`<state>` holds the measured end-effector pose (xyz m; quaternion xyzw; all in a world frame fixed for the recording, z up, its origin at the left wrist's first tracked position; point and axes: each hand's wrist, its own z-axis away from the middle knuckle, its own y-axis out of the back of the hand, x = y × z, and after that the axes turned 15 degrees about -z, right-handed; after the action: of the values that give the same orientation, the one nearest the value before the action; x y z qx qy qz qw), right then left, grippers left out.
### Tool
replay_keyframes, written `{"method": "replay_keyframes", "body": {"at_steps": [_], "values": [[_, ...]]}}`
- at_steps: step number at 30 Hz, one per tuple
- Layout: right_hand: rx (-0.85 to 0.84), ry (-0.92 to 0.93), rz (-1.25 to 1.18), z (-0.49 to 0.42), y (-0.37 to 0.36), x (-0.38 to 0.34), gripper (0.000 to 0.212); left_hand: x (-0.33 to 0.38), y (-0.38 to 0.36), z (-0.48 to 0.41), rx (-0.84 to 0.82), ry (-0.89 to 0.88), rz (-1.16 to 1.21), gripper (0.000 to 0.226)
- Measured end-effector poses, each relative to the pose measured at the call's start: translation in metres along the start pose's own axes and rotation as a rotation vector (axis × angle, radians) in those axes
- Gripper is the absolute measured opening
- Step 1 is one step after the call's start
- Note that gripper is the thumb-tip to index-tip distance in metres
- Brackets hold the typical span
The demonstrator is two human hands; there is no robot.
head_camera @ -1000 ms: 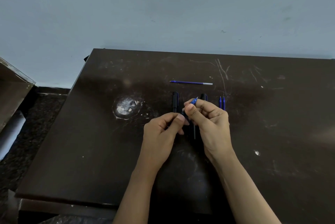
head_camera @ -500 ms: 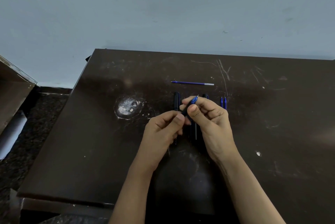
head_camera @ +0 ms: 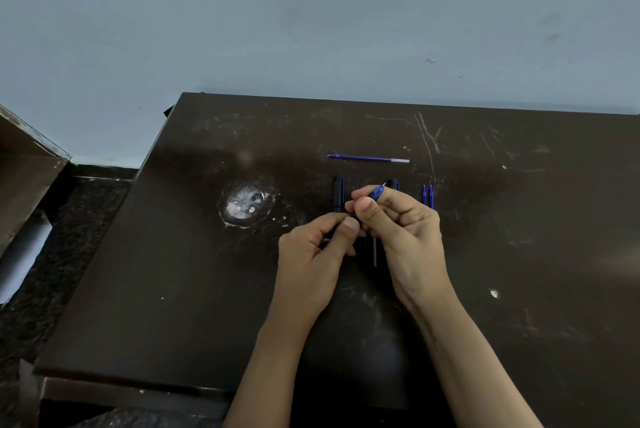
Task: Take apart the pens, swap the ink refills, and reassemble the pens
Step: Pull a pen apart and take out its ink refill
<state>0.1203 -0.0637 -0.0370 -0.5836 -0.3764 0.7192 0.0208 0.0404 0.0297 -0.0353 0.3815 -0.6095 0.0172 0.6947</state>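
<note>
Over the middle of the dark table [head_camera: 207,289] both hands hold one pen. My right hand [head_camera: 401,233] pinches its blue tip section [head_camera: 376,192], whose metal point sticks out up and to the right. My left hand [head_camera: 315,251] grips the dark barrel end, mostly hidden by the fingers. A loose blue refill [head_camera: 369,159] lies crosswise farther back. A black pen cap [head_camera: 338,197] lies left of the hands, another black part [head_camera: 393,183] shows behind my right hand, and a dark thin refill [head_camera: 374,252] lies between my hands. Two blue tip pieces [head_camera: 427,195] lie to the right.
A round white scuff [head_camera: 244,206] marks the table left of the hands. The table's left edge drops to a dark speckled floor [head_camera: 31,289], with a brown box [head_camera: 24,171] and a pale roll [head_camera: 24,254] there. A grey wall is behind.
My right hand's fingers have shifted a little on the blue tip section and my left hand's grip has adjusted; the pen stays between the hands. The parts on the table have not moved.
</note>
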Motion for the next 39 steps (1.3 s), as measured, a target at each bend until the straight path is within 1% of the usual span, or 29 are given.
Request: {"method": "replay_keyframes", "body": {"at_steps": [2,5,7,9,11,14,15,17,19,21,25,29,32,33,35,38,39], "values": [[-0.041,-0.008,0.003,-0.001,0.003,-0.001,0.017,0.0,0.001,0.0,-0.074,0.062,0.134,0.025],[-0.104,-0.007,-0.014,-0.001,0.006,-0.004,0.014,0.001,0.004,-0.001,-0.22,0.149,0.299,0.031],[-0.148,-0.021,-0.03,-0.001,0.008,-0.007,0.014,0.002,0.007,-0.001,-0.329,0.178,0.386,0.034],[-0.182,-0.045,-0.033,-0.001,0.009,-0.01,0.016,0.003,0.008,-0.001,-0.374,0.182,0.415,0.038],[-0.185,-0.035,-0.013,-0.001,0.008,-0.01,0.022,0.004,0.004,-0.001,-0.3,0.148,0.373,0.039],[-0.14,-0.003,-0.004,-0.001,0.001,-0.006,0.031,0.002,-0.002,-0.001,-0.147,0.064,0.379,0.033],[-0.12,-0.002,-0.008,-0.002,-0.001,-0.005,0.034,0.0,-0.002,-0.001,-0.114,0.043,0.348,0.03],[-0.072,0.01,0.003,-0.002,-0.002,-0.005,0.035,-0.004,-0.002,-0.001,-0.076,0.014,0.2,0.028],[-0.028,0.044,0.04,-0.003,-0.001,-0.004,0.025,-0.004,-0.002,-0.001,-0.073,0.002,0.087,0.028],[-0.006,0.046,0.034,-0.003,0.001,-0.004,0.018,-0.004,-0.003,-0.001,-0.074,0.012,0.059,0.029],[-0.037,-0.03,-0.029,-0.004,0.005,-0.001,0.027,-0.007,-0.003,-0.001,-0.056,0.042,0.032,0.031],[0.015,-0.003,0.012,-0.003,0.004,-0.002,0.035,-0.005,-0.002,-0.002,-0.041,0.065,0.045,0.027],[0.024,-0.009,0.044,-0.004,0.006,0.0,0.018,-0.005,-0.001,-0.002,-0.046,0.069,0.02,0.023],[0.028,-0.023,0.039,-0.004,0.007,0.001,0.016,-0.005,-0.001,-0.002,-0.048,0.07,0.014,0.023],[0.025,-0.051,0.031,-0.005,0.007,0.001,0.023,-0.006,-0.002,-0.002,-0.051,0.075,0.008,0.021],[0.019,-0.034,0.066,-0.005,0.007,0.001,0.019,-0.006,-0.002,-0.001,-0.058,0.077,0.01,0.022],[0.022,-0.023,0.078,-0.005,0.006,0.001,0.021,-0.006,-0.002,-0.001,-0.061,0.077,0.008,0.022]]}}
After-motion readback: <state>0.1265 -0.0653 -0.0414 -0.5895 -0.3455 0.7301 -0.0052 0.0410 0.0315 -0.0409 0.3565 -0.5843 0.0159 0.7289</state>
